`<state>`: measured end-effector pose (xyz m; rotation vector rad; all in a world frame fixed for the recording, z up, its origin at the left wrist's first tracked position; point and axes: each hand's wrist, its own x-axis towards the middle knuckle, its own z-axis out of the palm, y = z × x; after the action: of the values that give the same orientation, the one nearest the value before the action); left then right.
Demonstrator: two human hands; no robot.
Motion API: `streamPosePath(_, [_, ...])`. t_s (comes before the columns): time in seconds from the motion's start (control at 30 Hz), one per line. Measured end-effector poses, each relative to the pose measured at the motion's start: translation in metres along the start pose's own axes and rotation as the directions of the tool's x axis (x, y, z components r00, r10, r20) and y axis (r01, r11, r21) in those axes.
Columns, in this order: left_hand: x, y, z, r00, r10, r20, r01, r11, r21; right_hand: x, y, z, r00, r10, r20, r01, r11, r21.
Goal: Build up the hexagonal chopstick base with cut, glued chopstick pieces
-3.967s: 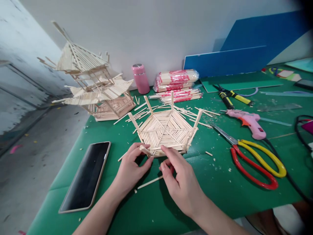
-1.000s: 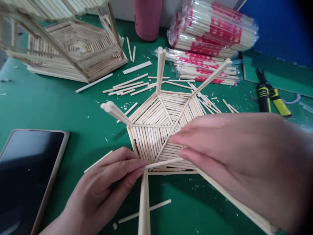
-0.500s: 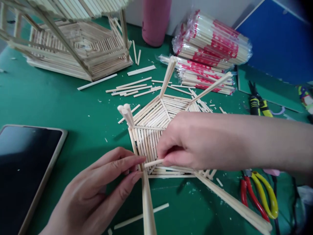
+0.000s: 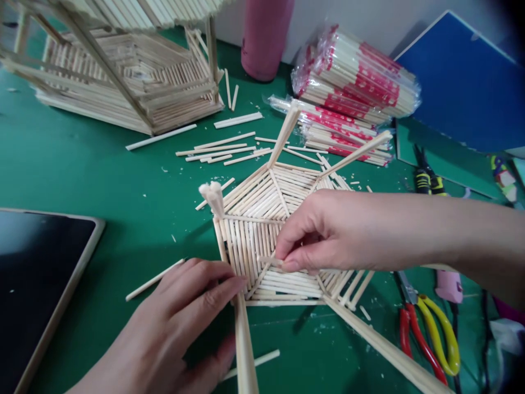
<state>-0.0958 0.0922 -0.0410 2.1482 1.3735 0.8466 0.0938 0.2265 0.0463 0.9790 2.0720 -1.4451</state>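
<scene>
Your right hand point(image 4: 308, 236) pinches a short stick point(image 4: 269, 261) over the slatted base point(image 4: 253, 238), long axis nine-to-three, free end toward nine; your left hand point(image 4: 186, 312) touches the seven-o'clock post point(image 4: 245, 345), grip unclear. Red wrapper point(image 4: 375, 83) print: illegible.

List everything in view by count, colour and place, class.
Stick base: 1, pale, centre
Posts: 5 visible, pale, on base
Held stick: 1, pale, over base
Loose sticks: many, pale, around base
Stick model: 1, tan, upper left
Bottle: 1, pink, top
Chopstick packets: several, red and pale, top
Phone: 1, black, left
Board: 1, blue, upper right
Sheet: 1, green, right
Pliers: 1, black and yellow, right
Scissors: 1, red and yellow, lower right
Glue gun: 1, pink, right
Cable: at least 1, black, right
Table: 1, green, beneath
Wall: 1, grey, back
Blurred items: some, mixed, right
Left hand: 1, at base corner
Right hand: 1, over base
</scene>
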Motion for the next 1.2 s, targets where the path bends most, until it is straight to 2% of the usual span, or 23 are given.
streamPosePath(0.1, [0.001,-0.004,-0.001,0.991,0.052,0.120,-0.050,0.999,-0.020,0.000,-0.004,0.003,0.999,0.036,0.010,-0.035,0.998,-0.060])
streamPosePath(0.17, [0.002,-0.006,-0.002,0.988,0.084,0.131,-0.081,0.996,-0.024,0.000,-0.007,0.004,0.998,0.061,0.014,-0.060,0.994,-0.092])
streamPosePath(0.33, [0.005,-0.007,-0.001,0.984,0.122,0.131,-0.121,0.993,-0.019,-0.002,-0.009,0.002,0.998,0.059,0.001,-0.059,0.990,-0.125])
streamPosePath(0.47, [0.007,-0.007,-0.001,0.982,0.139,0.127,-0.136,0.990,-0.033,-0.002,-0.010,0.003,0.998,0.044,0.042,-0.038,0.992,-0.124])
streamPosePath(0.67, [0.008,-0.006,-0.002,0.987,0.130,0.095,-0.129,0.991,-0.022,0.002,-0.017,0.010,0.995,0.066,0.076,-0.046,0.971,-0.235])
streamPosePath(0.83, [0.005,-0.007,-0.002,0.991,0.094,0.100,-0.094,0.996,-0.008,0.001,-0.020,0.015,0.993,0.059,0.098,-0.031,0.965,-0.260])
streamPosePath(1.2, [0.004,-0.012,0.000,0.990,0.117,0.078,-0.117,0.993,-0.009,0.007,-0.023,0.019,0.983,0.057,0.173,0.002,0.945,-0.327])
